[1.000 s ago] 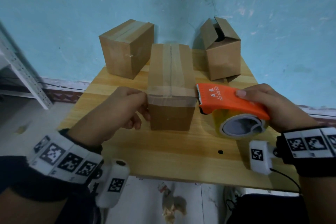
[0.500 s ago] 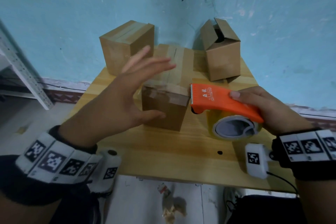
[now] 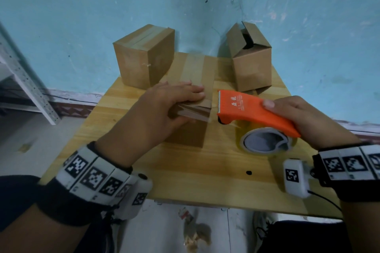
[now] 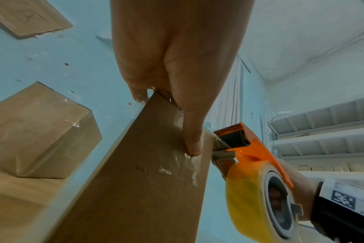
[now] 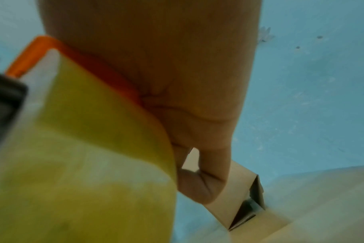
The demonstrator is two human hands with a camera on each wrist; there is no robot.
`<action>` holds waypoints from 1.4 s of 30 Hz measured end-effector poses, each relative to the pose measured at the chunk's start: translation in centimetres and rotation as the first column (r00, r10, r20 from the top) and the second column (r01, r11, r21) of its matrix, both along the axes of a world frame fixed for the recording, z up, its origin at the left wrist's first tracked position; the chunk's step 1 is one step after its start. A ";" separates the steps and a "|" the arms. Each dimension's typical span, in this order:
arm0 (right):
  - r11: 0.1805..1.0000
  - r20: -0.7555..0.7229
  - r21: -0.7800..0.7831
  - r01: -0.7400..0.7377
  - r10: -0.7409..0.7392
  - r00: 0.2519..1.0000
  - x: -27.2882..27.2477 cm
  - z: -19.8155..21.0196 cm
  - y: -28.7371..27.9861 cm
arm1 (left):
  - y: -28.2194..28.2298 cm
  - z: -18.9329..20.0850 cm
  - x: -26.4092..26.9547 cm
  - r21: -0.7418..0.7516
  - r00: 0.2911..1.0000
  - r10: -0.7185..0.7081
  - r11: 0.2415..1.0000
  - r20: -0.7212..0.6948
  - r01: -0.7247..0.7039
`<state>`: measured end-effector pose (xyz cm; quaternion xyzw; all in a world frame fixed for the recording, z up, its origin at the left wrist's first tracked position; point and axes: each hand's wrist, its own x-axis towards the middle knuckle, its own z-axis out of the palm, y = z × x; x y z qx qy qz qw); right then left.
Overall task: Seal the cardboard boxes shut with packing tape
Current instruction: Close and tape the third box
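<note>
Cardboard box (image 3: 191,129) now under flat left hand (image 3: 164,109) earlier raised, right hand (image 3: 304,117) still gripping tape dispenser (image 3: 246,109)

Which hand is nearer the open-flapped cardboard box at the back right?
Right. The right hand grips the dispenser just before the open-flapped box; the left hand presses the middle box.

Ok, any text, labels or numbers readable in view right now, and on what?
Orange tape dispenser: white printed characters on its top, too blurred to read.
Wrist bands and wrist cameras: black-and-white square marker codes, no words.
Cardboard boxes: no print visible.
</note>
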<state>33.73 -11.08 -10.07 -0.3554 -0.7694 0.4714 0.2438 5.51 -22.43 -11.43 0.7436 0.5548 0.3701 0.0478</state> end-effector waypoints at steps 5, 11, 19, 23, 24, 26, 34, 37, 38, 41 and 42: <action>0.998 -0.010 0.026 0.064 -0.064 0.998 1.4 0.7 -0.2 | 0.0 0.1 -0.1 -0.005 1.000 0.025 1.000 0.016 -0.025; 0.996 0.083 0.040 0.081 -0.084 0.993 0.8 0.5 -0.5 | -0.1 0.2 0.2 -0.020 0.998 0.054 0.998 0.016 -0.053; 0.999 0.259 0.014 0.052 -0.054 0.964 -2.0 1.0 0.2 | -0.1 0.2 0.1 -0.032 0.998 0.053 0.998 0.034 -0.052; 0.999 0.258 0.012 0.040 -0.041 0.965 -2.3 1.2 0.3 | -0.2 0.3 0.0 -0.033 0.997 0.061 0.998 0.038 -0.059; 0.999 0.262 0.003 0.043 -0.042 0.964 -2.2 1.2 0.4 | -0.2 0.3 0.0 -0.035 0.997 0.063 0.997 0.036 -0.062; 0.998 0.280 -0.025 0.058 -0.048 0.959 -1.9 0.9 0.4 | -0.2 0.3 0.1 -0.036 0.998 0.065 0.997 0.023 -0.064; 0.974 0.304 0.013 0.225 -0.218 0.927 2.8 0.9 1.0 | -0.2 0.5 0.1 -0.048 0.997 0.080 0.996 0.001 -0.080; 0.983 0.367 0.017 0.184 -0.177 0.913 2.1 0.9 0.4 | -0.2 0.4 0.2 -0.040 0.997 0.076 0.996 0.007 -0.076; 0.985 0.386 0.024 0.173 -0.169 0.907 1.6 0.9 0.4 | -0.2 0.4 0.2 -0.035 0.997 0.075 0.997 0.007 -0.075; 0.983 0.427 0.059 0.175 -0.184 0.886 0.0 0.8 0.1 | -0.2 0.3 0.2 -0.026 0.998 0.070 0.997 -0.005 -0.070; 0.980 0.441 0.076 0.182 -0.197 0.876 -0.4 0.9 0.0 | -0.2 0.3 0.2 -0.026 0.998 0.068 0.997 -0.006 -0.068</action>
